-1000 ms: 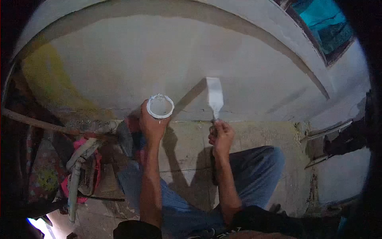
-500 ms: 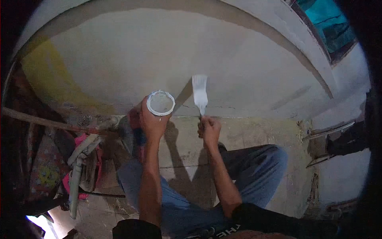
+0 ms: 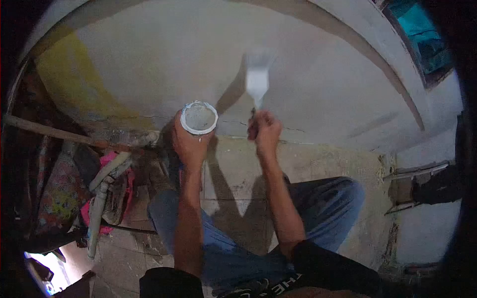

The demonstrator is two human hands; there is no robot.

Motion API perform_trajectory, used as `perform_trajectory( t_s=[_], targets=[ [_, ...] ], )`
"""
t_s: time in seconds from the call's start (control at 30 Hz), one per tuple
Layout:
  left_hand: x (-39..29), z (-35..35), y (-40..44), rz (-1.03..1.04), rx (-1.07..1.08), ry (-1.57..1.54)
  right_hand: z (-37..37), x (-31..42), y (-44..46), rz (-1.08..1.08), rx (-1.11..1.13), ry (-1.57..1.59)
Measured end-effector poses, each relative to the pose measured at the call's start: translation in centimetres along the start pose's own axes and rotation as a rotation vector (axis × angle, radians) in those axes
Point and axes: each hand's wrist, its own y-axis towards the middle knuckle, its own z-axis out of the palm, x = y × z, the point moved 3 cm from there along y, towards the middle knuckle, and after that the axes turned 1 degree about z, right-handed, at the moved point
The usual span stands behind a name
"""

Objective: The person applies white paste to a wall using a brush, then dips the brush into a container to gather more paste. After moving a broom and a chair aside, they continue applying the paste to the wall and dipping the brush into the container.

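My left hand (image 3: 190,146) is wrapped round a round container (image 3: 199,118) with a white-smeared rim, its open top facing up. In my right hand (image 3: 265,130) is the handle of a wide white brush (image 3: 257,79). The bristle end is blurred and lies over the pale wall (image 3: 164,59), pointing away from me; whether it touches the wall I cannot tell. A dark shadow runs down the wall from the brush toward the container.
Yellow paint (image 3: 74,74) marks the wall's left part. Pale pipes (image 3: 99,198), a pink item (image 3: 128,191) and a wooden bar (image 3: 54,133) lie at the left. My bent knees (image 3: 338,203) are over the floor. A dark object (image 3: 437,186) is at the right.
The brush and my right hand first shifted left, then moved up the wall, farther from me. My left hand still holds the container, now slightly higher in view.
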Motion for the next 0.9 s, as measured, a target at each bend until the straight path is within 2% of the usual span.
perform_trajectory(
  t_s=[0.1, 0.17, 0.3, 0.37, 0.5, 0.57, 0.6, 0.7, 0.77, 0.83, 0.9],
  targets=[
    [-0.6, 0.6, -0.6, 0.05, -0.087, 0.05, -2.0, -10.4, -1.6, 0.298, 0.006, -0.083],
    [0.6, 1.3, -0.6, -0.002, -0.117, 0.03, -3.2, -13.9, -2.8, 0.449, 0.055, -0.211],
    [-1.1, 1.0, -0.9, -0.099, -0.124, 0.094, -5.6, -14.3, -5.5, 0.41, 0.067, -0.366],
    [-0.9, 1.2, -1.0, -0.004, -0.166, 0.071, -5.6, -9.3, -7.2, 0.276, -0.075, -0.118],
    [-0.9, 1.3, -0.8, 0.007, -0.146, 0.029, -3.5, 0.2, -4.7, -0.187, -0.052, -0.016],
    [-0.9, 1.2, -0.7, -0.022, -0.125, -0.005, -1.6, 4.4, -2.8, -0.31, -0.065, 0.047],
    [-0.8, 1.2, -0.7, -0.025, -0.121, -0.003, -1.2, 4.5, -1.6, -0.306, -0.067, 0.045],
    [-0.7, 1.4, -0.8, 0.007, -0.111, 0.06, -1.4, 2.3, 0.4, -0.203, -0.052, -0.032],
    [-0.7, 1.5, -1.0, 0.036, -0.188, 0.111, -2.3, -4.0, 1.3, -0.057, 0.04, -0.065],
    [-1.2, 1.3, -0.9, 0.042, -0.174, 0.093, -3.2, -10.9, 0.6, 0.129, -0.039, -0.157],
    [-1.7, 0.9, -1.1, 0.024, -0.166, 0.066, -3.0, -12.6, -1.3, 0.235, -0.021, -0.21]
  ],
)
